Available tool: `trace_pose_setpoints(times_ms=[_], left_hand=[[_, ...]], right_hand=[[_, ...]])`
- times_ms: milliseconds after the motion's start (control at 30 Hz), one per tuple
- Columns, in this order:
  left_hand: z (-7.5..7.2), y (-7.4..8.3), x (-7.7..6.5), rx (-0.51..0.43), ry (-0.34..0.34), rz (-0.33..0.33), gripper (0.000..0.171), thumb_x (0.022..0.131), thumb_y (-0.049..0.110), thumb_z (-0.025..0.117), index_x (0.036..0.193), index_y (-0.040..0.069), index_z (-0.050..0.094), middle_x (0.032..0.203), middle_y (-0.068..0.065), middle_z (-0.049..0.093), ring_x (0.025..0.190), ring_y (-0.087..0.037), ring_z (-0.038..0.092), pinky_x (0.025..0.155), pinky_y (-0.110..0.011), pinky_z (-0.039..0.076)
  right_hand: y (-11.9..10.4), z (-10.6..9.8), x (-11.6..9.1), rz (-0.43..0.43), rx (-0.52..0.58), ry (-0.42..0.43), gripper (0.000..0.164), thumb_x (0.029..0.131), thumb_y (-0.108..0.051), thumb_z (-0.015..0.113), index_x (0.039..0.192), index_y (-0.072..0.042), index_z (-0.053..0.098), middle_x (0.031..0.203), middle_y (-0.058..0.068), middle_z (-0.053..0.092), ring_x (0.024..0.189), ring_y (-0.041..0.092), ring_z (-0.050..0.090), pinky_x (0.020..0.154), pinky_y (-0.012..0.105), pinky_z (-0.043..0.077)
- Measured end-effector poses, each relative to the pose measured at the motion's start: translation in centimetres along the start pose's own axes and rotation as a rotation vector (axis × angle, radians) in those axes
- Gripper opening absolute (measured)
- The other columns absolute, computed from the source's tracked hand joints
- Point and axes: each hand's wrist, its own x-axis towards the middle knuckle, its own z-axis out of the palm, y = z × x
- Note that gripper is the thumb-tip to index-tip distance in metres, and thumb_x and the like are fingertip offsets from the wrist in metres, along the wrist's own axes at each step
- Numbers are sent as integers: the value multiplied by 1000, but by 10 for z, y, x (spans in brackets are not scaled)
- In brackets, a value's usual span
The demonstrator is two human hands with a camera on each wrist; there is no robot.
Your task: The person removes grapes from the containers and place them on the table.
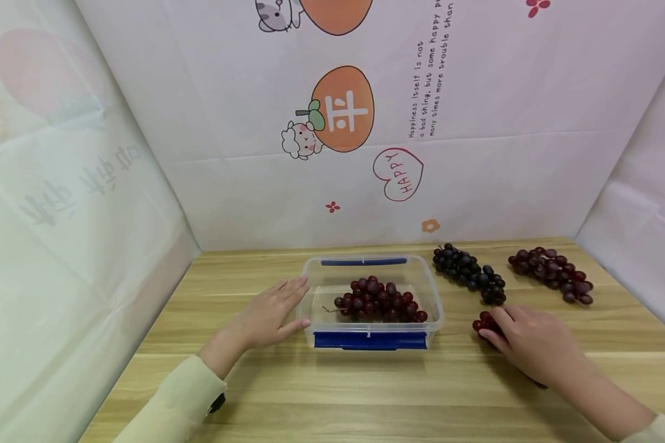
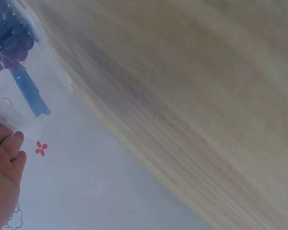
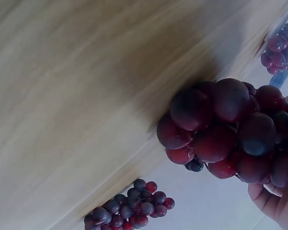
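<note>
A clear plastic box [image 1: 368, 327] with blue clips stands on the table, and a bunch of red grapes [image 1: 379, 300] lies inside it. My left hand [image 1: 271, 312] rests against the box's left side with fingers extended. At the right, my right hand [image 1: 534, 344] grips another bunch of red grapes [image 3: 221, 129]; in the head view the hand covers most of that bunch. Behind the right hand lie a bunch of black grapes [image 1: 468, 271] and a further red bunch [image 1: 554, 274].
The wooden table [image 1: 288, 394] runs back to a white printed cloth [image 1: 244, 184]. A second stretch of cloth [image 1: 50, 295] closes off the left side, and more white cloth hangs at the right.
</note>
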Motion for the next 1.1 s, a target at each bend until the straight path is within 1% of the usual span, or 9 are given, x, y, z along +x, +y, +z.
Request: trace_pose_setpoints(times_ms=[167,367,433,500,600,700,867,967,1100], left_hand=[[-1,0,0,1,-2,4,72,102,50,41,150,-2,31,155,-19,28,143,-28,26,117,-43,19],[-2,1,0,-11,-1,5,71,102,48,42,149,-3,32,155,-20,28,142,-29,27,117,-44,19],[-2,1,0,-15,0,3,71,101,48,43,149,-3,32,154,-20,29,142,-30,27,117,-43,18],[-2,1,1,-18,1,3,71,101,48,43,149,-3,32,154,-20,29,142,-30,28,117,-43,18],[-1,1,1,-20,-1,1,71,101,48,43,149,-3,32,155,-20,28,142,-29,27,117,-42,17],[-2,1,1,-23,-1,0,71,101,48,43,149,-3,32,155,-19,28,142,-29,27,118,-42,17],[-2,1,1,-19,1,3,71,101,48,43,149,-3,32,155,-19,28,142,-30,28,118,-42,17],[-2,2,0,-16,-3,-1,71,101,49,43,150,-3,31,155,-19,27,142,-29,27,118,-42,17],[-3,2,0,-17,-14,-7,72,102,49,42,150,-3,30,156,-17,25,143,-29,26,118,-42,16]], right_hand=[[-1,0,0,-4,-9,-7,66,101,-60,26,87,-5,60,67,0,46,49,16,44,38,31,35],[-2,-1,-1,15,-2,-17,67,101,-60,27,89,-4,62,72,4,51,56,21,50,43,37,42],[-3,-1,-1,26,-1,-34,63,100,-60,34,91,-4,62,73,5,53,59,23,52,45,39,44],[-3,-2,-1,39,-2,-57,57,97,-58,45,93,-4,63,75,5,53,61,23,53,47,40,46],[-5,-5,-1,63,-3,-103,48,88,-51,63,96,-3,65,78,6,55,65,25,56,51,43,50],[-8,-7,0,83,-6,-143,47,82,-48,72,97,-4,66,81,7,56,68,27,57,53,44,51],[-9,-7,-1,74,-11,-160,53,78,-51,73,99,-4,66,84,8,56,69,27,57,52,44,50],[-10,-7,-1,61,-11,-163,57,77,-56,72,100,-4,66,88,9,57,73,28,57,55,45,50],[-12,-6,-1,53,1,-185,55,78,-55,72,101,-6,66,96,11,58,81,31,58,62,49,50]])
